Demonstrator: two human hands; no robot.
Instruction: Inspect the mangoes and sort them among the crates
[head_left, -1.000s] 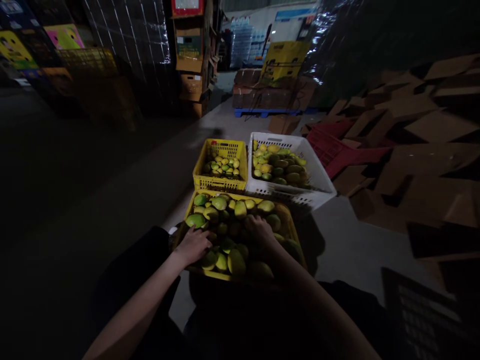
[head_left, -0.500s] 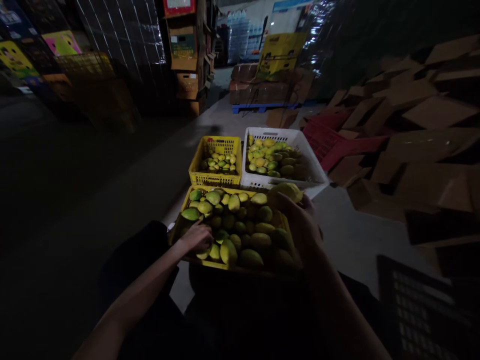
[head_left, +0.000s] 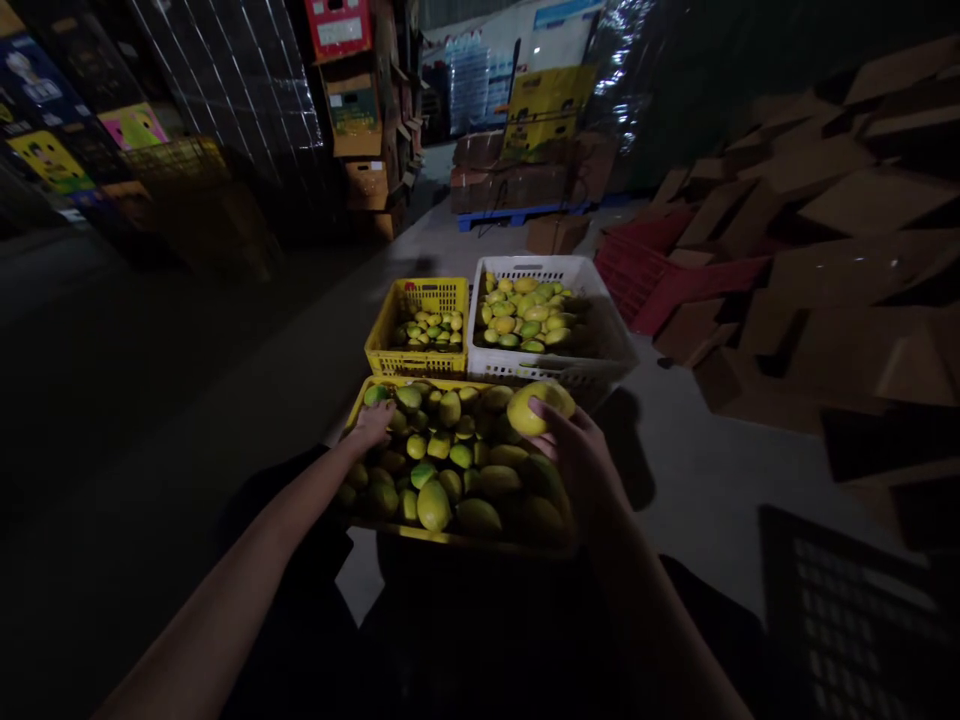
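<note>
Dim storeroom floor (head_left: 705, 420), cardboard (head_left: 847, 300) heaped at right. A white crate (head_left: 604, 290) and smaller yellow crate (head_left: 420, 362) adjoin the front crate (head_left: 435, 537), lower centre. Above its right side, the right hand (head_left: 583, 445) grips one smooth, plump yellow fruit (head_left: 525, 410); the left hand (head_left: 373, 425) lies over green-yellow fruit (head_left: 435, 505) at left, its grip too shadowed to tell.

Red crate (head_left: 660, 290), heaped cardboard (head_left: 847, 345); yellow boxes (head_left: 540, 138), blue pallet (head_left: 517, 217)

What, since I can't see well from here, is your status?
Right hand: grip on yellowish fruit. Left hand: at green fruit, front crate. Nothing visibly blocking either hand.
</note>
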